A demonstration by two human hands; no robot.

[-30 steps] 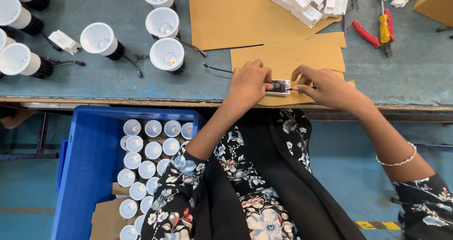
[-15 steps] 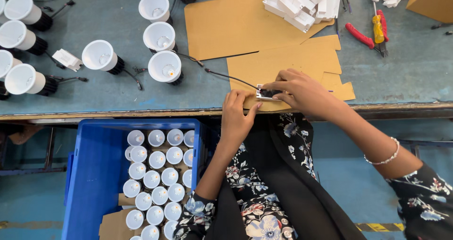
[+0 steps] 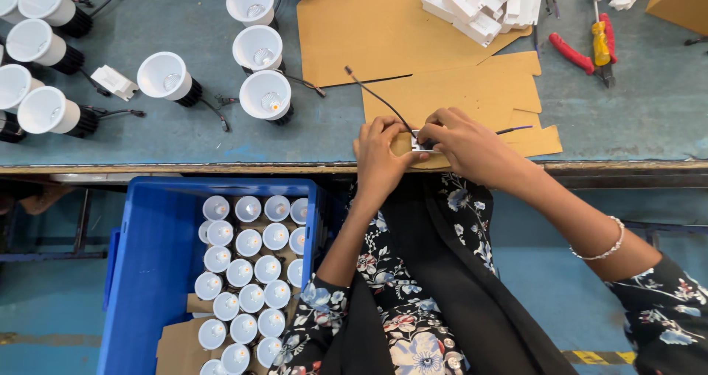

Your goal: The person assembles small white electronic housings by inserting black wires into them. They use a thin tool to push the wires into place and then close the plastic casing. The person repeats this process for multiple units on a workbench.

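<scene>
The left hand [image 3: 382,157] and the right hand [image 3: 466,143] meet at the near edge of the grey-blue worktable [image 3: 649,117]. Their fingers are curled closed around a small white plastic connector block [image 3: 417,143], which is mostly hidden between them. The left fingertips pinch one end and the right fingers cover the other. The block rests on a flat brown cardboard sheet [image 3: 479,95]. A thin black wire [image 3: 376,95] goes up and left from the block, and a second thin dark wire [image 3: 514,130] comes out to the right.

In my judgement the main risk is that the small block slips from the pinch. It is very close to the table edge, so it may drop onto the lap or beside the blue plastic crate of white round lamp caps [image 3: 247,264] below. A strong pull may also bring a wire out of the block.

There is open room behind the hands on the cardboard. To the left, the white cup-shaped downlight with black base [image 3: 266,96] is near. The red-handled pliers [image 3: 571,53] lie well apart on the right.
</scene>
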